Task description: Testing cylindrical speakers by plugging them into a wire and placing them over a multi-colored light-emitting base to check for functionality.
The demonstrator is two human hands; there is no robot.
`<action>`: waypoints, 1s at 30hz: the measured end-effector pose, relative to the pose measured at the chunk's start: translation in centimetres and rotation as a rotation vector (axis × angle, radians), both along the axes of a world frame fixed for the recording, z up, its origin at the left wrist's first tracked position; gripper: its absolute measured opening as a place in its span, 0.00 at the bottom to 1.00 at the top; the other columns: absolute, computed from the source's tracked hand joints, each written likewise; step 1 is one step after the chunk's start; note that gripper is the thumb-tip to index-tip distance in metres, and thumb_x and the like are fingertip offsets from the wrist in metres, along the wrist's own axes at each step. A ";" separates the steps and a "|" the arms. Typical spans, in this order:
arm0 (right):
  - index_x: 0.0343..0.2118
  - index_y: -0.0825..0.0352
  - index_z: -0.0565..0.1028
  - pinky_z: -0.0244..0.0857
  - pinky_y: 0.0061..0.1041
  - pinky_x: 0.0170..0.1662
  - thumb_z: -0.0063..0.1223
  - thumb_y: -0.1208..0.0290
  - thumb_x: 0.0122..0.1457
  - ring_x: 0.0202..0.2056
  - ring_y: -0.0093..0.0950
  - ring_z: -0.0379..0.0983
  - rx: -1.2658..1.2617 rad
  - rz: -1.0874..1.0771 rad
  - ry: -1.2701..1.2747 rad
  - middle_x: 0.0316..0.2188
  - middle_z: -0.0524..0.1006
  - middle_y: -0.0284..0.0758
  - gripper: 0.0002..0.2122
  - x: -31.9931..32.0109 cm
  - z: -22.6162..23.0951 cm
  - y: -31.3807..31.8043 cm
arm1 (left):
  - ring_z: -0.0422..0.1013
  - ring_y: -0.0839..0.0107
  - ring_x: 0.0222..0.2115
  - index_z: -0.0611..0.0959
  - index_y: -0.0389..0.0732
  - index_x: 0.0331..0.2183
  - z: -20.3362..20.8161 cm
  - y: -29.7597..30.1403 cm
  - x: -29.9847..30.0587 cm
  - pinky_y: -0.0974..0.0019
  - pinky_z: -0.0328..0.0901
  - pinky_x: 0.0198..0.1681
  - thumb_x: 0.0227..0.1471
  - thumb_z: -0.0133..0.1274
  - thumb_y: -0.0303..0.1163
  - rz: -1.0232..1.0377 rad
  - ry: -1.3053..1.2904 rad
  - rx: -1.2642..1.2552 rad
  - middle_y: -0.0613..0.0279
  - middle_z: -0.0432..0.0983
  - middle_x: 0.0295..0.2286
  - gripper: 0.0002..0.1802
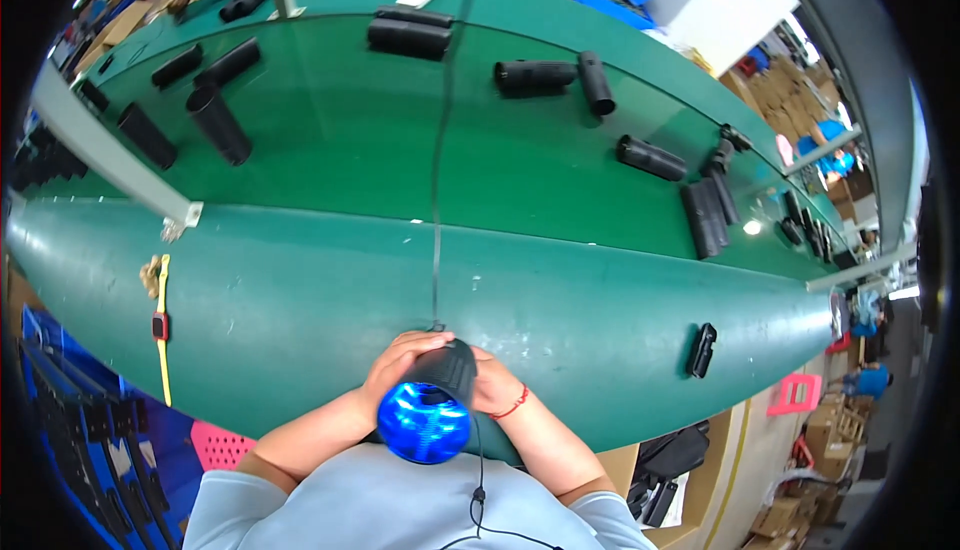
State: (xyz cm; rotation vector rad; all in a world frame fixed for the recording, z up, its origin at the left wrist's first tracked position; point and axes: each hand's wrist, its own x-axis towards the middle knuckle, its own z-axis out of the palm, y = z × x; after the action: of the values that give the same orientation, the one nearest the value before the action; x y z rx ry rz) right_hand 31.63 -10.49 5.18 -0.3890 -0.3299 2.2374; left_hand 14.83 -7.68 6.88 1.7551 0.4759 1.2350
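Black cylinder (450, 370) (open end glowing blue), tilted, held between fingers (402, 347).

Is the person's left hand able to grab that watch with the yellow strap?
Probably, if it lets go first: the left hand is on the black cylinder, but the watch lies off to the left, and nothing seems to stand between them.

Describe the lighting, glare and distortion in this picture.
Head view: the fisheye bows the edges of the green worktable, with black corners; head view: a small bright glare spot sits toward the right on the green surface beyond; head view: the open end of the black cylinder between the left hand and right hand glows vivid blue.
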 end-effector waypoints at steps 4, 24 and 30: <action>0.43 0.67 0.66 0.62 0.21 0.40 0.49 0.71 0.53 0.35 0.22 0.68 0.078 -0.018 0.066 0.35 0.72 0.34 0.15 -0.1 1.2 0.2 | 0.62 0.58 0.47 0.61 0.37 0.49 2.4 -1.2 1.1 0.57 0.57 0.51 0.40 0.59 0.39 0.049 -0.109 -0.161 0.51 0.61 0.46 0.37; 0.41 0.66 0.68 0.60 0.17 0.35 0.48 0.74 0.52 0.31 0.20 0.64 0.002 0.083 0.147 0.30 0.70 0.31 0.12 1.4 -0.3 -0.2 | 0.60 0.56 0.48 0.55 0.37 0.53 0.2 -1.8 1.3 0.54 0.56 0.50 0.42 0.56 0.38 0.019 0.120 -0.021 0.49 0.55 0.50 0.40; 0.42 0.66 0.67 0.58 0.16 0.33 0.44 0.72 0.55 0.28 0.19 0.62 0.015 -0.012 -0.036 0.30 0.70 0.31 0.11 0.7 1.2 -0.6 | 0.60 0.58 0.48 0.56 0.37 0.52 0.3 -2.0 1.2 0.57 0.56 0.50 0.40 0.58 0.35 0.069 0.151 -0.115 0.48 0.57 0.49 0.40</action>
State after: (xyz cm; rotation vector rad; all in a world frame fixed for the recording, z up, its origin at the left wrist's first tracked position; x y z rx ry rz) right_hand 32.34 -11.11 6.36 -0.4230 -0.3624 2.2171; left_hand 16.04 -9.63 7.22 1.7533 0.6873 1.1047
